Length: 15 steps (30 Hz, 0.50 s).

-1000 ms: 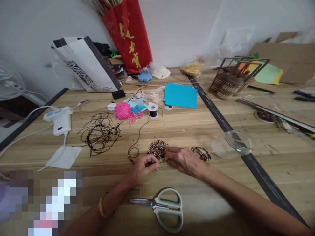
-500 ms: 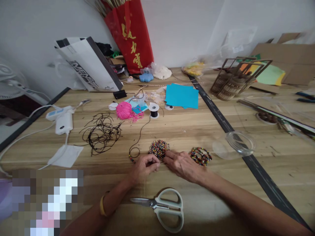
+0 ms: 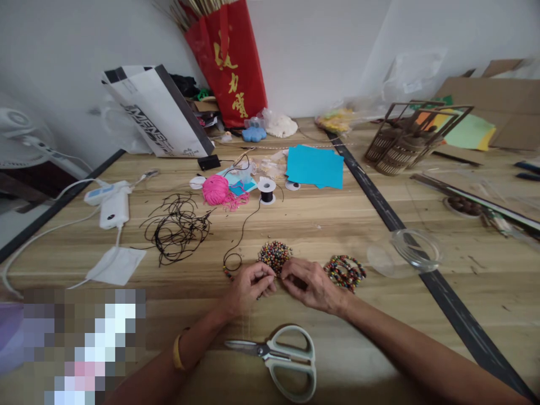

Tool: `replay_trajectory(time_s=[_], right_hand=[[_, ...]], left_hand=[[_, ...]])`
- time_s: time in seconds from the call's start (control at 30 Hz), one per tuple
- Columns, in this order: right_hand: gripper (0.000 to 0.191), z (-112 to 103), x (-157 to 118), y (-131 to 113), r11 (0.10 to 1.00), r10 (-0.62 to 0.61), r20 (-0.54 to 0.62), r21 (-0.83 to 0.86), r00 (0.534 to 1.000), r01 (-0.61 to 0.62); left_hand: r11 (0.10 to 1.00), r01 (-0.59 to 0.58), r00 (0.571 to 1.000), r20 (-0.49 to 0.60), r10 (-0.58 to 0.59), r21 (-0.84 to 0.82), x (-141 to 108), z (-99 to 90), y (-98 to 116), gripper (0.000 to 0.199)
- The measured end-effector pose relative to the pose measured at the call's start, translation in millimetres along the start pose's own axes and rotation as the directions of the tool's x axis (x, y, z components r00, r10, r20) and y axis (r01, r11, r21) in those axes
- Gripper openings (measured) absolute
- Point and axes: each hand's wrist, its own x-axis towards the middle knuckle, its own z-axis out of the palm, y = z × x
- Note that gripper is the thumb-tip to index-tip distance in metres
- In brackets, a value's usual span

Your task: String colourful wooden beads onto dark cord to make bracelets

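Note:
A pile of small multicoloured beads [image 3: 276, 254] lies on the wooden table just beyond my hands. My left hand [image 3: 248, 287] is closed in a pinch on a thin black cord [image 3: 233, 260]; several beads are threaded on the part showing at its left side. Thumb and fingers of my right hand [image 3: 314, 286] are pinched together at the pile's near edge, close to the left fingertips; what is between them is too small to make out. Strung bead bracelets [image 3: 346, 270] rest beside the right hand. The cord runs back to a white spool [image 3: 267, 191] wound with black.
Scissors [image 3: 280, 360] lie in front of my hands. Tangled black cord [image 3: 179, 230], pink yarn [image 3: 216, 190] and blue sheets [image 3: 315, 167] lie further off. A clear round container [image 3: 415, 250] sits to the right; a white power strip [image 3: 113, 205] to the left.
My right hand has drawn back slightly from the bead pile, its fingers now pinched and nearer my left fingertips. My left hand stays in place. The whole view has shifted slightly.

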Motion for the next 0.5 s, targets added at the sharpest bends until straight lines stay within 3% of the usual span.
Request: replay_trajectory(time_s=[0.23, 0.5], right_hand=[[0.005, -1.1, 2.3, -2.5, 0.997, -0.003, -0.059, 0.074, 0.998, 0.007], [0.007, -1.2, 1.8, -0.1, 0.995, 0.013, -0.045, 0.103, 0.999, -0.008]], left_hand=[[0.999, 0.022, 1.0, -0.002, -0.022, 0.042, -1.6, 2.0, 7.9, 0.02], [0.996, -0.011, 1.0, 0.021, 0.009, 0.086, -2.3, 0.4, 4.9, 0.018]])
